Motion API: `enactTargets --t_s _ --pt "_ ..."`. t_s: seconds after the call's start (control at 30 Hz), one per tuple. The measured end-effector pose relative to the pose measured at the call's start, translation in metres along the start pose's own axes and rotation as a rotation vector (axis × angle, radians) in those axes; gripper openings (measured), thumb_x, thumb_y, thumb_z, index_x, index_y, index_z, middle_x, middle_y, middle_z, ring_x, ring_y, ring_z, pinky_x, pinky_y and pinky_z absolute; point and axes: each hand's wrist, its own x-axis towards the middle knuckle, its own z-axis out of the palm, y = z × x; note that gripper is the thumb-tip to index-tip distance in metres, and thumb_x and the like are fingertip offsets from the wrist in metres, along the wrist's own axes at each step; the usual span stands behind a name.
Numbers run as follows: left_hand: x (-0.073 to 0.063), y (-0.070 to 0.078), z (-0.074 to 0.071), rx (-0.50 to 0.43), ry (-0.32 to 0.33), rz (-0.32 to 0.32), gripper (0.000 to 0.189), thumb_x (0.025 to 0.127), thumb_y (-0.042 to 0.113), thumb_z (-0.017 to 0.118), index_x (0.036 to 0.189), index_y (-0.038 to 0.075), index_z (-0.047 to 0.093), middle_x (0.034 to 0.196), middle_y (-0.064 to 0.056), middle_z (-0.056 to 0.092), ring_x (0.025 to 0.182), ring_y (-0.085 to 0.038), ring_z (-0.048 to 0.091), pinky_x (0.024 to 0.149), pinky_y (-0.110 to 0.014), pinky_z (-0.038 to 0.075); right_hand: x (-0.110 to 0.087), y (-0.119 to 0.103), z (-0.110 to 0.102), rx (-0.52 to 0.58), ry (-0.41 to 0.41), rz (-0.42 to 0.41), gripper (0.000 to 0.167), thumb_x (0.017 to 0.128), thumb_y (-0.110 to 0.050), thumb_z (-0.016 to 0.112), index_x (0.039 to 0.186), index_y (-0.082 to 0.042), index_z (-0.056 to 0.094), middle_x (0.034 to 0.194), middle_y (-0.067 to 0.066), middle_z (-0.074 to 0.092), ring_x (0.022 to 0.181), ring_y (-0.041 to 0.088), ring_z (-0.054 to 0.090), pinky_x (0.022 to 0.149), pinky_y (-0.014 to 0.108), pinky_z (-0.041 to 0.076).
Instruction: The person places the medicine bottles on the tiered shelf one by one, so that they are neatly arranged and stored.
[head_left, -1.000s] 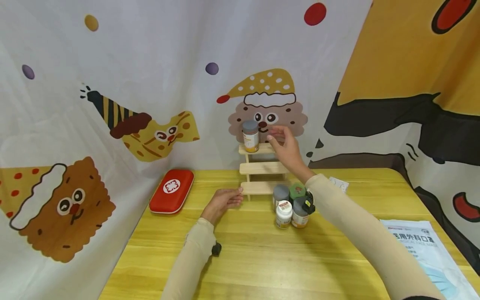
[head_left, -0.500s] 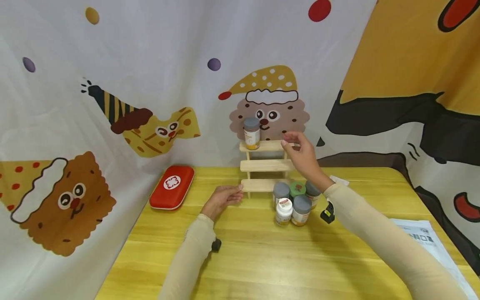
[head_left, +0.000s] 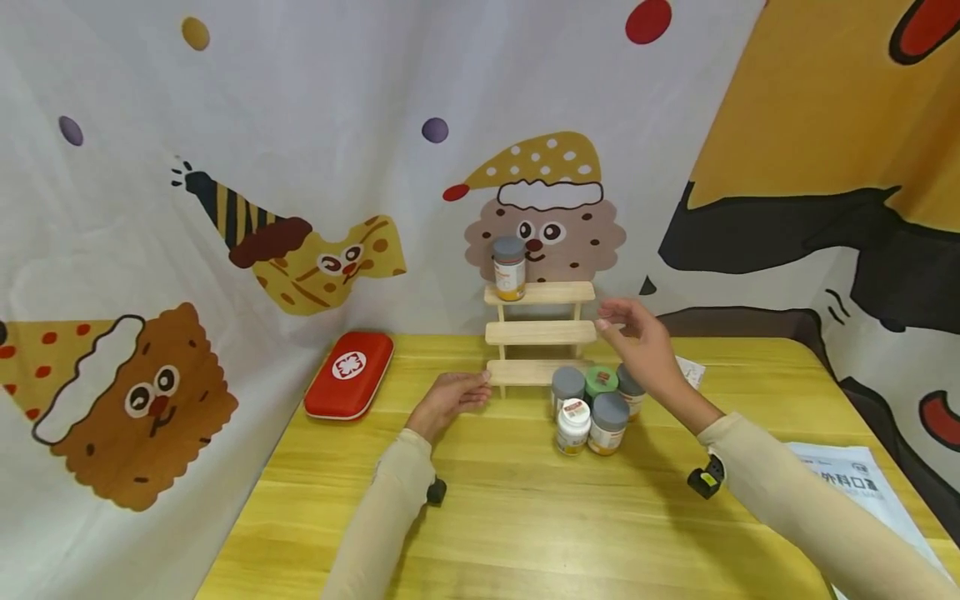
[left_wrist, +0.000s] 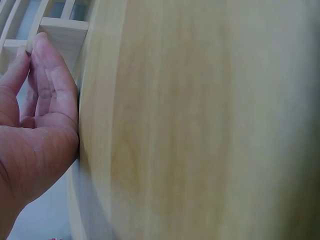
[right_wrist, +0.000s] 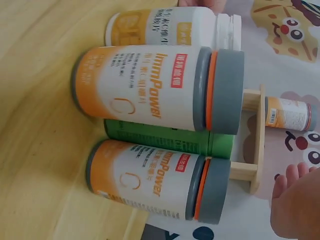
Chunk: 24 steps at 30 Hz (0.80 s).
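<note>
A small three-tier wooden rack (head_left: 540, 332) stands against the curtain, one grey-capped supplement bottle (head_left: 510, 269) upright at the left of its top tier. My left hand (head_left: 448, 402) pinches the left end of the lowest tier; thumb and fingertips (left_wrist: 42, 40) meet at its edge in the left wrist view. My right hand (head_left: 640, 346) is raised right of the rack, fingers loosely bent and holding nothing. Below it cluster several bottles: a white bottle (head_left: 573, 427), a green-capped bottle (head_left: 602, 382) and grey-capped bottles (right_wrist: 145, 87), all upright on the table in front of the rack's right side.
A red zip case (head_left: 349, 375) with a white emblem lies at the table's back left. A face mask packet (head_left: 862, 483) lies at the right, partly under the right sleeve. A small white paper (head_left: 691, 372) is behind the right hand. The printed curtain (head_left: 300, 125) borders the table.
My right hand has moved away from the top-tier bottle, going right and down toward the bottle cluster. My left hand stays at the rack's lowest tier.
</note>
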Motion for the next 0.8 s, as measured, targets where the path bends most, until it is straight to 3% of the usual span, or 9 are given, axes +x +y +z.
enactTargets --t_s 0.27,0.4,0.57,0.8 --pt "0.0 0.0 0.0 0.003 0.005 0.007 0.036 0.1 0.028 0.077 0.116 -0.004 0.076 0.084 -0.001 0.079 0.073 -0.008 0.075 0.071 -0.021 0.066 -0.022 -0.002 -0.006 -0.023 -0.05 0.024 0.046 0.106 -0.023 0.068 0.146 -0.008 0.054 0.141 0.012 0.061 0.119 0.013 0.06 0.091 0.021 0.049" --pt "0.0 -0.001 0.001 0.006 0.004 0.009 0.036 0.101 0.026 0.076 0.117 -0.006 0.075 0.084 -0.001 0.079 0.073 -0.008 0.076 0.071 -0.021 0.066 -0.037 -0.003 -0.008 -0.026 -0.077 0.029 0.046 0.104 -0.02 0.071 0.145 -0.008 0.054 0.138 0.01 0.061 0.118 0.021 0.06 0.09 0.018 0.051" --pt "0.001 -0.001 0.004 0.0 -0.002 0.02 0.034 0.101 0.025 0.075 0.116 -0.005 0.075 0.084 -0.001 0.079 0.073 -0.008 0.075 0.072 -0.02 0.065 -0.052 -0.003 -0.01 -0.034 -0.081 0.06 0.044 0.1 -0.018 0.076 0.139 -0.009 0.056 0.131 0.013 0.061 0.11 0.021 0.061 0.084 0.014 0.052" --pt "0.001 0.0 0.001 -0.013 0.001 0.005 0.034 0.102 0.024 0.074 0.116 -0.006 0.074 0.084 -0.001 0.079 0.073 -0.008 0.075 0.071 -0.02 0.065 -0.072 -0.004 -0.005 -0.066 -0.121 0.161 0.049 0.098 -0.021 0.079 0.138 -0.007 0.055 0.123 0.016 0.061 0.102 0.021 0.058 0.076 0.021 0.051"
